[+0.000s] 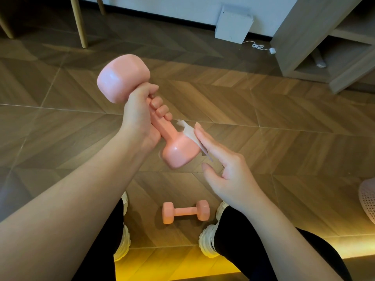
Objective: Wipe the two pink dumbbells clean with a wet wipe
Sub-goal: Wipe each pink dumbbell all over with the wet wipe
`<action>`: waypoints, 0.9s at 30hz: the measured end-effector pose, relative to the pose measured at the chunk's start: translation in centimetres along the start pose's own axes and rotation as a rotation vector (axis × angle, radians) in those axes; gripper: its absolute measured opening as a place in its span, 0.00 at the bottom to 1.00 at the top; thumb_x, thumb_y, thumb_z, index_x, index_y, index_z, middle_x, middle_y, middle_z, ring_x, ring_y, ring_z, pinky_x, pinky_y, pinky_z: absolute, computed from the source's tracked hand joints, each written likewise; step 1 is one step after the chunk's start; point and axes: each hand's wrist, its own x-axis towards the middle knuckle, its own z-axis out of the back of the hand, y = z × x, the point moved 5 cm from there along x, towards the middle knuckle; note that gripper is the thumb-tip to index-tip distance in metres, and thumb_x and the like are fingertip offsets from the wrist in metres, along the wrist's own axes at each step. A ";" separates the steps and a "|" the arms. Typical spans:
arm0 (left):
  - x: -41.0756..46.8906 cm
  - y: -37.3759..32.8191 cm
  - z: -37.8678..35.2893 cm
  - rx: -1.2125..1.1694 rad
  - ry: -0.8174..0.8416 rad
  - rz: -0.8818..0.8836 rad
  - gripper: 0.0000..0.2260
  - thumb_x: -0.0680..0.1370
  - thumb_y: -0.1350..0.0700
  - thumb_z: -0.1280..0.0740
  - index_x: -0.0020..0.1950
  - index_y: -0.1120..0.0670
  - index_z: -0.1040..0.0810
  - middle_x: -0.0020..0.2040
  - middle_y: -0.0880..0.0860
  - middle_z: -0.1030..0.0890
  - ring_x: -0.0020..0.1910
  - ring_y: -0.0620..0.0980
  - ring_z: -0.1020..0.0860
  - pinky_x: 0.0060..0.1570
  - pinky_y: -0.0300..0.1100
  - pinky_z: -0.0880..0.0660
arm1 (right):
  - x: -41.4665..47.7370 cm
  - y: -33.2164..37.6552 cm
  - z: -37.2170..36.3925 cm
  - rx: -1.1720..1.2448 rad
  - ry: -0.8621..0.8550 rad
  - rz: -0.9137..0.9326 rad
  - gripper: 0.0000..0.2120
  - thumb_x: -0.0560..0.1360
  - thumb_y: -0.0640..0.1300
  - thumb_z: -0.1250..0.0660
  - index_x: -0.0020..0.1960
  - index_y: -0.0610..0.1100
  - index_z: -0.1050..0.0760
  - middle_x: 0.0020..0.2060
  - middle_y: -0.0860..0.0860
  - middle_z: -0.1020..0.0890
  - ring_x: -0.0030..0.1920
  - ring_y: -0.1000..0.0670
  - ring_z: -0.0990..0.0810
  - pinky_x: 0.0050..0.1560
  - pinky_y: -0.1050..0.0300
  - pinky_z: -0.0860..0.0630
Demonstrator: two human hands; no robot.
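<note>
Held dumbbell (165, 130): first of two pink ones, tilted in the air; left hand (142, 114) curled tight round its handle.
Floor dumbbell (185, 212): the second, lying on the wood floor (284, 118) between two white shoes (209, 238).
Wet wipe (190, 134): one, seemingly pressed flat against the held dumbbell's lower head.
Right hand (225, 169): fingers straight, laid on the wipe, thumb held apart.
White box (233, 24): one, against the wall, one cable (257, 46) trailing beside it.

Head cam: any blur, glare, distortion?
Head view: lower end of the held dumbbell and the wet wipe motion-blurred; soft glare on its upper end; shelf unit leans, wide-angle stretch; yellow glow along the bottom; floor dumbbell sharp.
</note>
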 end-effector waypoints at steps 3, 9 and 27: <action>0.2 0.0 0.1 -0.013 -0.004 0.006 0.13 0.77 0.59 0.38 0.35 0.51 0.38 0.24 0.47 0.40 0.22 0.46 0.40 0.24 0.37 0.37 | -0.2 0.6 0.3 -0.033 -0.056 0.117 0.30 0.74 0.28 0.37 0.75 0.39 0.34 0.74 0.51 0.32 0.75 0.56 0.36 0.71 0.68 0.38; -0.1 0.6 -0.5 0.029 0.065 0.058 0.14 0.77 0.59 0.39 0.32 0.51 0.37 0.23 0.47 0.40 0.21 0.45 0.40 0.24 0.36 0.36 | 0.5 0.4 0.9 -0.167 -0.142 0.149 0.31 0.67 0.34 0.22 0.68 0.39 0.27 0.65 0.49 0.25 0.68 0.54 0.27 0.66 0.62 0.31; 0.1 3.2 0.1 0.388 0.146 0.155 0.14 0.77 0.60 0.37 0.33 0.51 0.35 0.24 0.47 0.38 0.21 0.46 0.39 0.24 0.36 0.37 | 0.4 -0.6 -1.9 -0.468 -0.002 0.139 0.24 0.64 0.43 0.19 0.58 0.43 0.21 0.55 0.52 0.19 0.59 0.51 0.23 0.71 0.50 0.36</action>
